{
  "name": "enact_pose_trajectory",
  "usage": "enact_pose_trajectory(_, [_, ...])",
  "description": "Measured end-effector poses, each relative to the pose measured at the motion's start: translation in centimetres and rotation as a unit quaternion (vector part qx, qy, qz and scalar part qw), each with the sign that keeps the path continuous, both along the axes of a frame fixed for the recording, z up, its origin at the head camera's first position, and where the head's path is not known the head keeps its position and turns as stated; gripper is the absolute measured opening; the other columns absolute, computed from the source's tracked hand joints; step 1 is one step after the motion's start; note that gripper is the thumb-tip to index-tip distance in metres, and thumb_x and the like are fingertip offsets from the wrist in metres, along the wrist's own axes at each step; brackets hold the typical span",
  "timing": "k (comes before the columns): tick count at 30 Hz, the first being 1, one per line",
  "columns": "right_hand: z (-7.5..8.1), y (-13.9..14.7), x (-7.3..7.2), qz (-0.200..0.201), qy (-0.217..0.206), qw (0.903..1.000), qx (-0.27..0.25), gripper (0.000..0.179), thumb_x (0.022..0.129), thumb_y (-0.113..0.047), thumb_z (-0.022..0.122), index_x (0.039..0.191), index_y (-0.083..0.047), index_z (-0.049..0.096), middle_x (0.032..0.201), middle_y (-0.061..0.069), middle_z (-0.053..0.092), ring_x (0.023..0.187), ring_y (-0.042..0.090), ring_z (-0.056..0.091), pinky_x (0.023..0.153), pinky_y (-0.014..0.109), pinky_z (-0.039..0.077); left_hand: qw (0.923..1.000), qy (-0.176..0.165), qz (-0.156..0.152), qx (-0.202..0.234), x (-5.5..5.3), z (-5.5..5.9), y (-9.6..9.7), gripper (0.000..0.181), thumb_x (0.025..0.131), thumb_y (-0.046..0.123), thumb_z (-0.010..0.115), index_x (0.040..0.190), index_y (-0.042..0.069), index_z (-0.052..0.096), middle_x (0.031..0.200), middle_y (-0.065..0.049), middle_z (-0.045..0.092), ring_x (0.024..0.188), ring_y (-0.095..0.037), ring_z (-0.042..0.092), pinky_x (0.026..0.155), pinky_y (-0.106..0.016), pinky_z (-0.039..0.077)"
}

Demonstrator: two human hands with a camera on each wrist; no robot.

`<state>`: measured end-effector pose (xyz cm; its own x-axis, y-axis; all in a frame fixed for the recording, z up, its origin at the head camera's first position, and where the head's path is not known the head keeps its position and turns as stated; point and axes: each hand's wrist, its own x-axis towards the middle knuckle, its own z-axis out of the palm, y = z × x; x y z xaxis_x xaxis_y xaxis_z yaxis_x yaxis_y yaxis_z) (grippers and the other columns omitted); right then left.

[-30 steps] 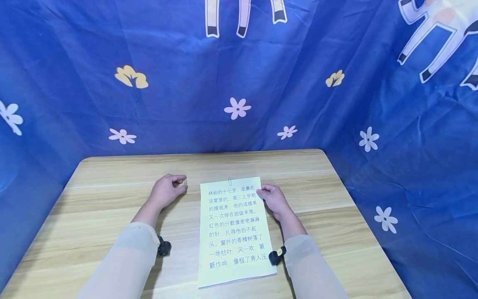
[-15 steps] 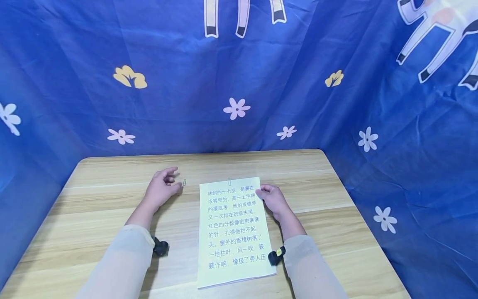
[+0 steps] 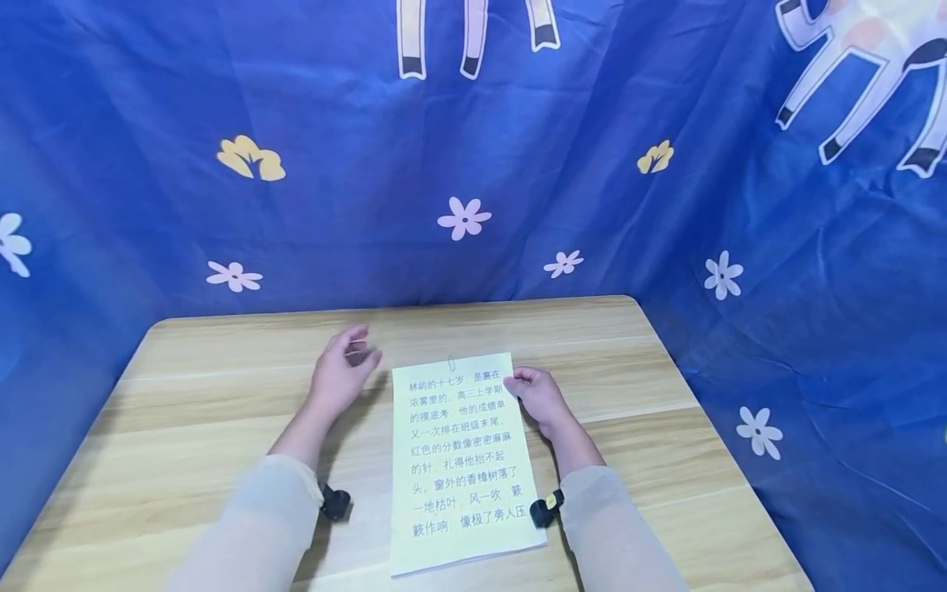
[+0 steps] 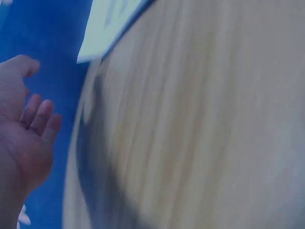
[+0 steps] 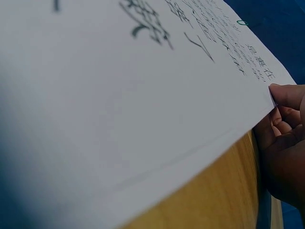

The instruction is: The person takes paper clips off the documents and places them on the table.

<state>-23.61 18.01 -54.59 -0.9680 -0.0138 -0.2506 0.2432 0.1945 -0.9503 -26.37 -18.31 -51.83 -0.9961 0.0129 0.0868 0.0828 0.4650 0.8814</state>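
Observation:
A stack of printed paper sheets lies on the table, with a paper clip on its top edge. The same clip appears as a small green loop in the right wrist view. My right hand pinches the stack's right edge near the top corner, thumb on the printed face. To the left of the stack, my left hand hovers with thumb and fingers spread apart; the left wrist view shows this hand with nothing between its fingers. A second paper clip, seen earlier beside the left hand, is hidden now.
The wooden table ends at a blue curtain with printed flowers and animals, which also hangs along both sides. Each wrist wears a small black camera, the left one and the right one.
My left hand let go of the second paper clip beside the stack, drew back left with fingers spreading, then came right again over that spot. My right hand kept its pinch on the paper.

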Motion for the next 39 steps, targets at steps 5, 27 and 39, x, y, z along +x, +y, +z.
enact_pose_trajectory(5, [-0.3,-0.1,0.1,-0.002,0.004,1.0,0.005,0.021,0.106,-0.019,0.068,0.117,-0.004,0.077,0.1,0.006,0.08,0.098,0.018,0.07,0.098,0.031,0.053,0.9956,0.027,-0.051,-0.074,1.3,0.9,4.3,0.07,0.102,0.021,0.075,0.163,0.006,0.045,0.163,-0.026,0.05,0.144,-0.049,0.056,0.122,-0.063,0.047])
enact_pose_trajectory(27, [-0.4,0.1,0.3,0.008,0.014,0.9999,-0.004,0.02,0.105,-0.017,0.068,0.117,-0.004,0.077,0.103,0.006,0.08,0.099,0.017,0.07,0.097,0.03,0.055,0.9779,0.0,-0.118,-0.173,0.4,-0.4,9.8,0.059,0.106,0.033,0.07,0.161,0.019,0.053,0.151,-0.011,0.069,0.149,-0.042,0.056,0.129,-0.062,0.039])
enact_pose_trajectory(39, [-0.5,0.3,0.0,0.01,0.018,0.9997,-0.013,0.02,0.105,-0.016,0.068,0.116,-0.003,0.077,0.099,0.004,0.08,0.096,0.017,0.071,0.092,0.029,0.057,0.9877,0.042,-0.07,-0.134,0.8,-1.3,10.8,0.043,0.1,0.027,0.079,0.14,0.019,0.067,0.128,-0.009,0.08,0.127,-0.036,0.068,0.118,-0.054,0.029])
